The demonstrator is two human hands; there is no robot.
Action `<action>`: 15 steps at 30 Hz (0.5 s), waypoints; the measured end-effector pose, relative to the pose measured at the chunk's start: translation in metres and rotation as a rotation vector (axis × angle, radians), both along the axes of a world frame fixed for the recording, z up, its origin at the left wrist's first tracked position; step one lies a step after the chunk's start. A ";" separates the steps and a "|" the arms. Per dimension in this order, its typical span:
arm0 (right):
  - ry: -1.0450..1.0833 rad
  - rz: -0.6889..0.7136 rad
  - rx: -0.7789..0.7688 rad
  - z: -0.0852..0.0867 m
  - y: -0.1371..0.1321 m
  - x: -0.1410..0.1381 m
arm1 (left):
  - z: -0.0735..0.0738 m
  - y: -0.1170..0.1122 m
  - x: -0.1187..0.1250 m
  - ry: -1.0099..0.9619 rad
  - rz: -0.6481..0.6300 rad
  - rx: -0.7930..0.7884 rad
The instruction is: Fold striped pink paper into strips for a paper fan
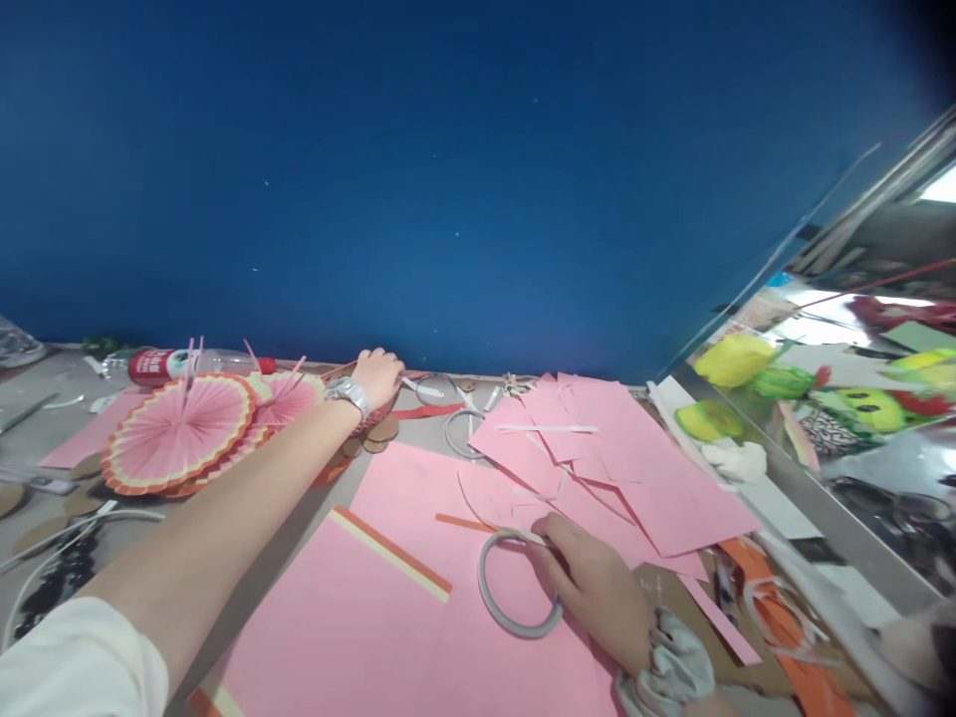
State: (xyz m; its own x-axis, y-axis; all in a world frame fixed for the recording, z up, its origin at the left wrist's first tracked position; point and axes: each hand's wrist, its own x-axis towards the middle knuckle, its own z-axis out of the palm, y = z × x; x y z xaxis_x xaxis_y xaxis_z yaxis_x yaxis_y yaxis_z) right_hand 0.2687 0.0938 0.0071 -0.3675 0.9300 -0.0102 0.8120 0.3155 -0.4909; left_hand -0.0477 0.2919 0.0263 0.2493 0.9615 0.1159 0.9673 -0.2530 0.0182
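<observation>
My left hand point(377, 376) reaches far across the table to the foot of the blue wall, fingers curled down over something I cannot make out, beside a stack of pink pleated paper fans point(179, 430); a watch sits on that wrist. My right hand point(590, 583) rests on pink paper sheets point(418, 597), its fingers pinched on the edge of a grey tape ring point(515, 588) lying flat. A scrunchie is round that wrist.
Loose pink sheets point(619, 458) pile at centre right with orange strips point(784, 622) beyond. A red-capped bottle point(160, 364) lies at the wall. Brown paper discs point(377, 435) and small tape rings point(463, 433) sit mid-table. A glass panel point(836, 398) with colourful toys stands right.
</observation>
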 end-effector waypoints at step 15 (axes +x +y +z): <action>-0.017 -0.005 -0.037 0.002 0.000 0.001 | 0.053 -0.047 -0.019 -0.447 -0.073 -0.394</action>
